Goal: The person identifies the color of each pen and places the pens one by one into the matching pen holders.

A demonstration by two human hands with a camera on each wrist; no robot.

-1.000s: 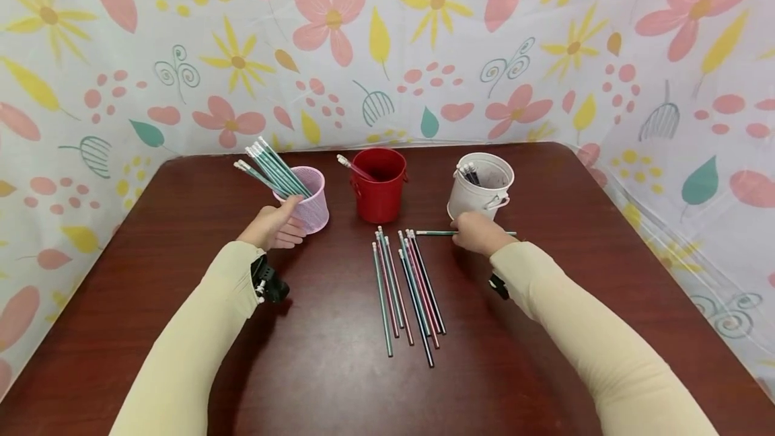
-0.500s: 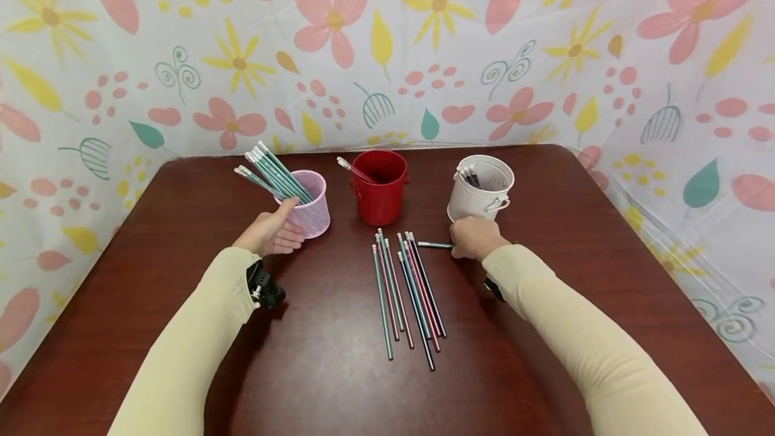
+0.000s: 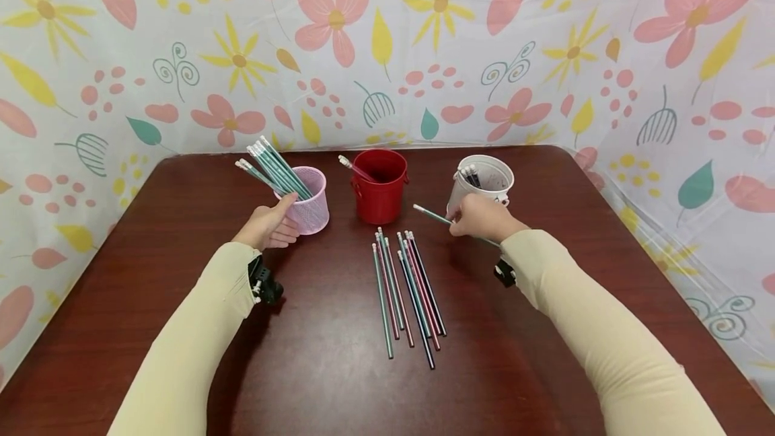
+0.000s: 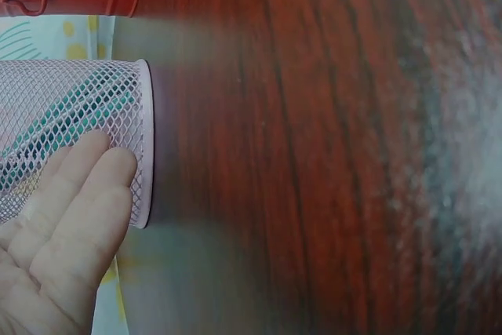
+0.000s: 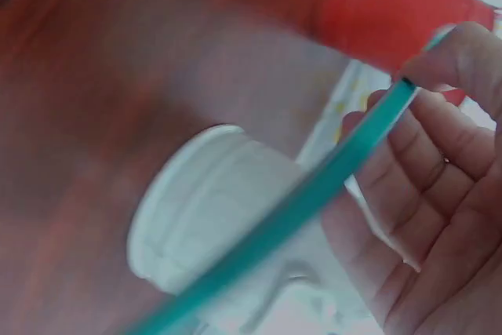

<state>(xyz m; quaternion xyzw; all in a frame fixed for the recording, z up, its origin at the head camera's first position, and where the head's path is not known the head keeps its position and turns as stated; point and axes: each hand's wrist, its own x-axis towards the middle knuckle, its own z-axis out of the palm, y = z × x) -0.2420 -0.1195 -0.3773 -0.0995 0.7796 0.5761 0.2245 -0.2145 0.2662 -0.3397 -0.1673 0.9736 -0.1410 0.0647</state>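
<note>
R grip [image 3: 481,217] pinching grn pencil [image 5: 286,208], arm [image 3: 581,311] fwd

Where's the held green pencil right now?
Head view, right of centre: the green pencil is pinched in the right hand, just in front of the white bucket.
</note>
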